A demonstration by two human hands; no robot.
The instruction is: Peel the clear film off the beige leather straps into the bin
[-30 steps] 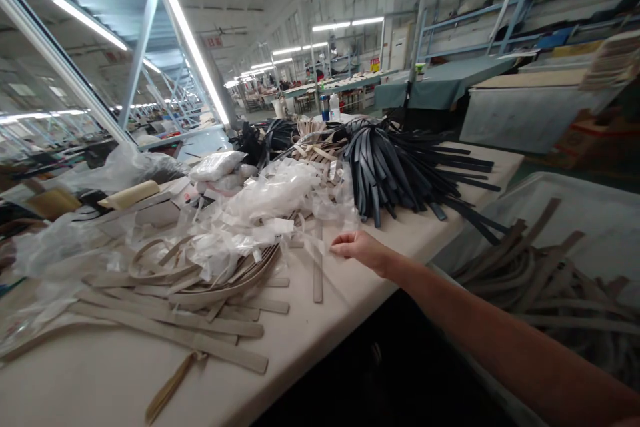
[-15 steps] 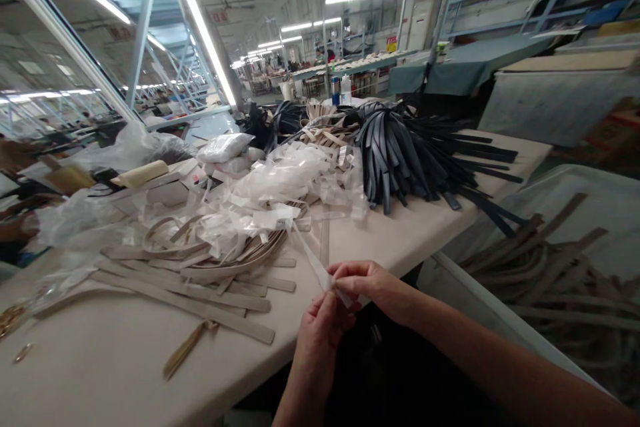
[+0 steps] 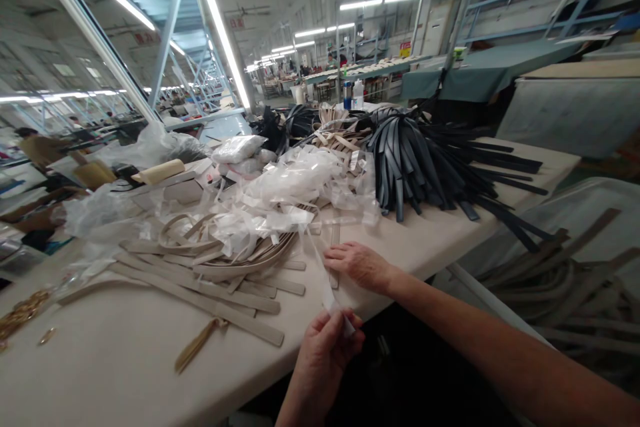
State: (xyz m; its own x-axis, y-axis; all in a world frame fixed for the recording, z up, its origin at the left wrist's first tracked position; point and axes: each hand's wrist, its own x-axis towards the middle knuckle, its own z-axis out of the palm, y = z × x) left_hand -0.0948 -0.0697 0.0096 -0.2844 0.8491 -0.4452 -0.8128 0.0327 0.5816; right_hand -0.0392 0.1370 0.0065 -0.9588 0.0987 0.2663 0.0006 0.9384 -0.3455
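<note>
My left hand (image 3: pixel 327 347) is closed at the table's front edge, pinching a thin whitish strip (image 3: pixel 327 297). The strip looks like translucent plastic film or tape and runs up toward the pile of clear wrapping (image 3: pixel 285 180). My right hand (image 3: pixel 360 267) lies palm down with its fingers stretched out over a flat beige strap (image 3: pixel 335 237) on the table. Its fingertips reach across the strap; I cannot tell whether they press on it. Left of my hands, several more beige straps (image 3: pixel 200 293) lie in a loose bundle, partly under the wrapping.
Dark straps (image 3: pixel 410 167) are heaped at the table's back right. A tan tassel-like bundle (image 3: pixel 197 350) and gold-coloured metal pieces (image 3: pixel 25 317) lie on the pale tabletop (image 3: pixel 125 373). At the right stands a bin (image 3: pixel 570 213) holding brownish straps.
My right hand has let go of the whitish strip, moved up onto the table and straightened its fingers. My left hand still pinches the strip. The whole view has shifted slightly.
</note>
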